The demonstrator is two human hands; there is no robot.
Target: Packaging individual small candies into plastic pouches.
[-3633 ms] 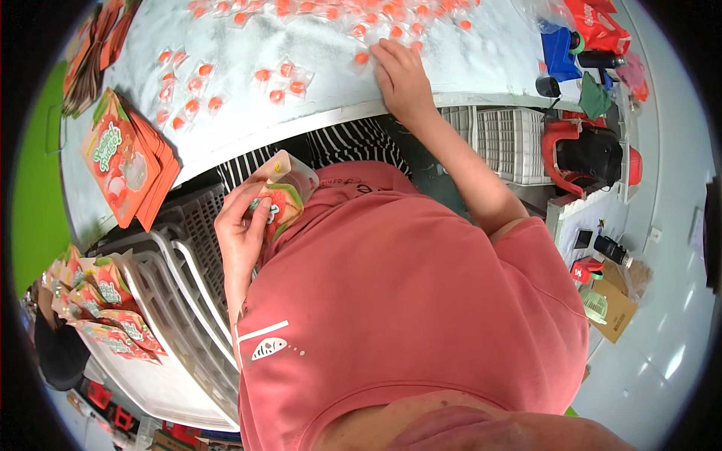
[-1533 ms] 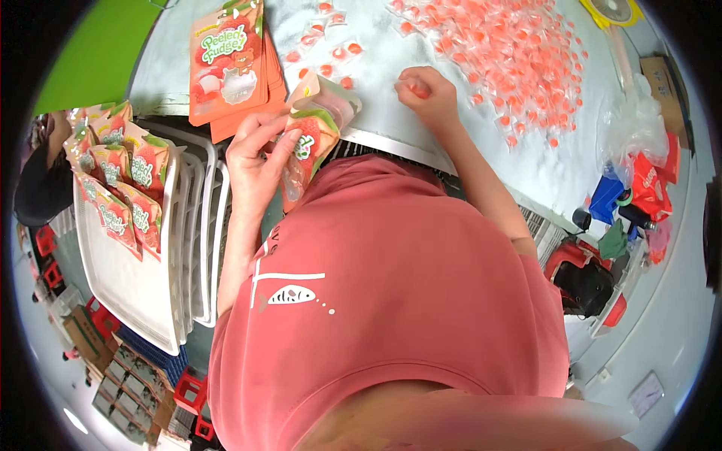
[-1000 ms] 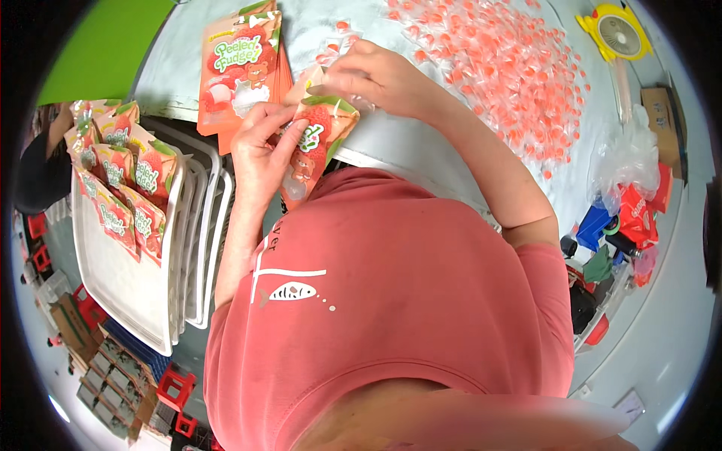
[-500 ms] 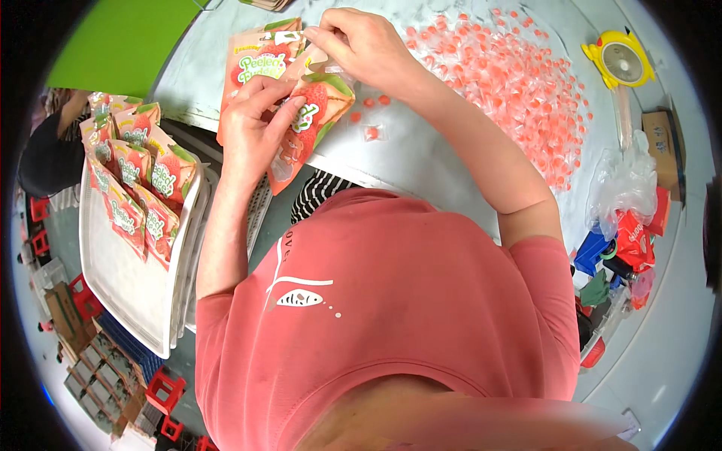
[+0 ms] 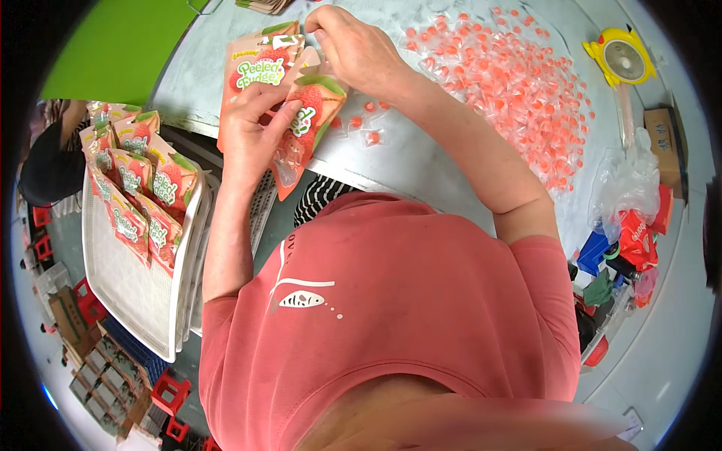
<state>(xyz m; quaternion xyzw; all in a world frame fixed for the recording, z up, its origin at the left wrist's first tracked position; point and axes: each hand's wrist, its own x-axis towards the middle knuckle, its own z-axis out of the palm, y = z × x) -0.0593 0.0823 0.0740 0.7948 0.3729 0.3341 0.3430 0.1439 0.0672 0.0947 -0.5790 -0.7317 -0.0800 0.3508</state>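
Note:
My left hand grips a red and peach candy pouch with a clear lower window, its thumb across the front. The pouch hangs tilted over the table's near edge. Under and beyond that hand, more printed pouches lie on the table. Just above the held pouch's upper end is my right hand, its fingers bent together. Whatever those fingertips pinch, if anything, is hidden. Several wrapped red candies lie beside the pouch, close to my right forearm.
A wide heap of wrapped red candies covers the table's right part. At left, stacked white trays carry several filled pouches. A yellow fan, a cardboard box and plastic bags stand at the right.
My right hand has shifted slightly up, away from the pouch's top. The held pouch has moved a little left and down in my left hand.

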